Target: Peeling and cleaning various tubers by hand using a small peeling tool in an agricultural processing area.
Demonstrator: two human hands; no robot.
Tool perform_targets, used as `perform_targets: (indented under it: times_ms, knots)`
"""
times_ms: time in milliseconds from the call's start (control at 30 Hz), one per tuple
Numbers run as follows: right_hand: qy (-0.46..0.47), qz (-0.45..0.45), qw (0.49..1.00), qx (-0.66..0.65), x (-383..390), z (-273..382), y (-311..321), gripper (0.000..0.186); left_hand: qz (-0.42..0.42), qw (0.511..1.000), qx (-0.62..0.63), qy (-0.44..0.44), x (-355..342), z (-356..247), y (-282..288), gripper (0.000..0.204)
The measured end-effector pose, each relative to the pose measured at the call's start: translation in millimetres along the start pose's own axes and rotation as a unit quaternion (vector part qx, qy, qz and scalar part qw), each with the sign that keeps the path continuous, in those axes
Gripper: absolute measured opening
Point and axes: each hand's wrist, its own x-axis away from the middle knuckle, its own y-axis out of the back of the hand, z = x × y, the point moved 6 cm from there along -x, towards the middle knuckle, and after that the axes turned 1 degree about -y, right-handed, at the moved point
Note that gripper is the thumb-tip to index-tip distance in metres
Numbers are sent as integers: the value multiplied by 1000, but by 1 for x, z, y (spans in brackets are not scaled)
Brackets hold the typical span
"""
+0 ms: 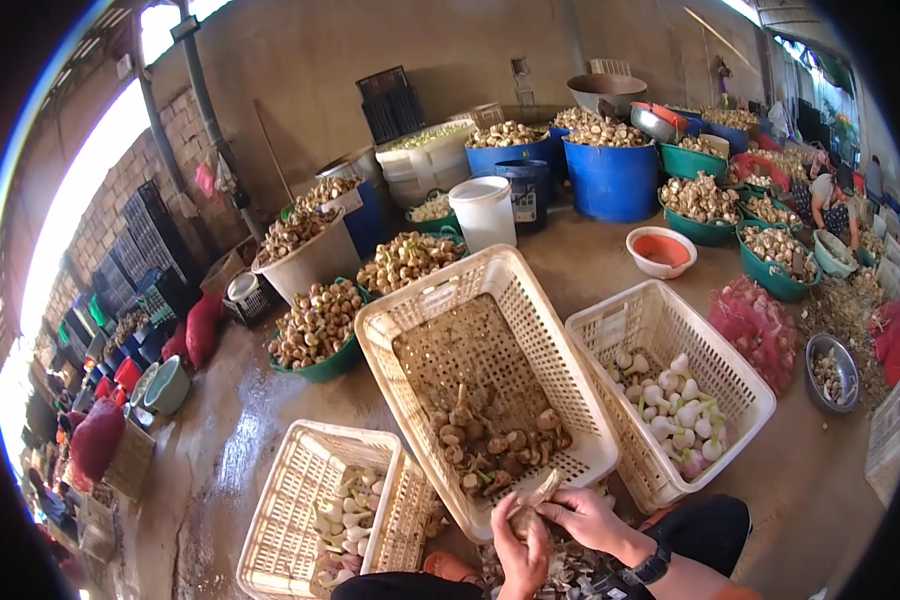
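Note:
My left hand [518,540] grips a brown, dirty garlic bulb [528,514] near the bottom centre, while my right hand [582,515] pinches its pale, papery stalk [544,488]. Just beyond them is a tilted cream plastic crate [380,350] with unpeeled brown bulbs [500,445] at its near end. The crate at right [740,400] holds white, peeled bulbs [675,400]. A third crate [275,510] at lower left holds more pale bulbs [350,515]. Loose skins lie below my hands.
Green tubs [315,368] and blue barrels [610,175] full of garlic stand behind the crates, near a white bucket [482,215]. A steel bowl [835,400] and pink mesh sacks [745,340] lie at right. Another person [828,205] bends among the tubs. Wet floor [230,450] shows at left.

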Motion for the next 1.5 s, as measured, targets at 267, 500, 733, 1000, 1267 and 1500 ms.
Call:
perform_targets:
  times_ms: [267, 500, 733, 1000, 1267, 1500]
  knots:
    - [187, -47, 949, 251, 10, 11, -9, 20, 11, 890, 282, 359, -6, 1, 14, 28]
    - [-69, -46, 980, -180, 0, -30, -15, 22, 129, 959, -222, -120, -5, -29, 10, 60]
    - [134, 73, 940, 305, 10, 12, -22, 39, 48, 942, 163, 291, 3, 15, 28, 31]
    - [175, 155, 881, 412, 18, 20, -20, 52, 75, 900, 138, 407, 5, 18, 31, 38]
    - [121, -7, 961, 250, 3, 3, 4, 17, 160, 966, -201, 8, -14, -11, 26, 40]
    - [222, -102, 901, 358, -14, 41, 66, 19, 105, 911, 238, 320, 18, 49, 70, 33]
